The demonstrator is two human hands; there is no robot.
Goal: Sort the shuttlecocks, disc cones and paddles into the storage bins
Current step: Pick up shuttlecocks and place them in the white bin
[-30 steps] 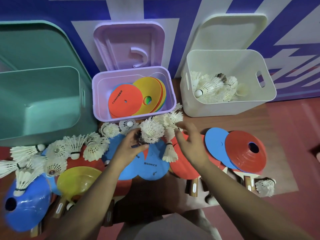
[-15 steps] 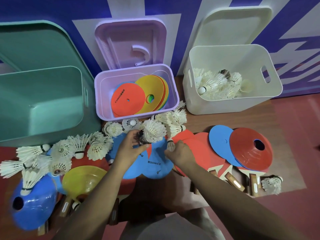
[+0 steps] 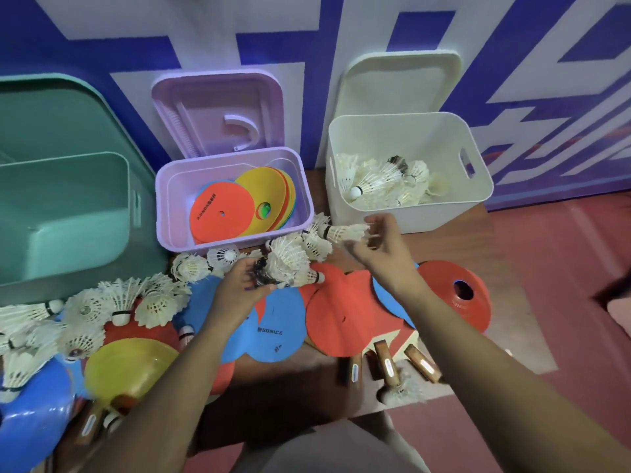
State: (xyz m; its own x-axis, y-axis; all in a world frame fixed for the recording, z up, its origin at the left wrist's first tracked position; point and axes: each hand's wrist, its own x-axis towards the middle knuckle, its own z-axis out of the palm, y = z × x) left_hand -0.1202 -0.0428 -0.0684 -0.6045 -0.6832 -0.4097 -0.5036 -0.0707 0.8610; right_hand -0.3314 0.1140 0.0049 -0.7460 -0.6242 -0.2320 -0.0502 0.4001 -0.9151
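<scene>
Against a blue-and-white wall, a green bin (image 3: 68,268), a lilac bin (image 3: 232,243) holding stacked disc cones (image 3: 222,216) and a white bin (image 3: 426,216) holding shuttlecocks (image 3: 375,180) stand behind a brown mat (image 3: 273,377). The right hand (image 3: 379,249) pinches one shuttlecock (image 3: 341,232) by its feather end, just before the white bin's front wall. The left hand (image 3: 239,290) grips a bunch of shuttlecocks (image 3: 286,264) above a blue disc cone (image 3: 273,322), near the paddle handles (image 3: 386,367).

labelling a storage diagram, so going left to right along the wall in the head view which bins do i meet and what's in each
green bin, nothing visible inside → lilac bin, holding disc cones → white bin, holding shuttlecocks
</scene>
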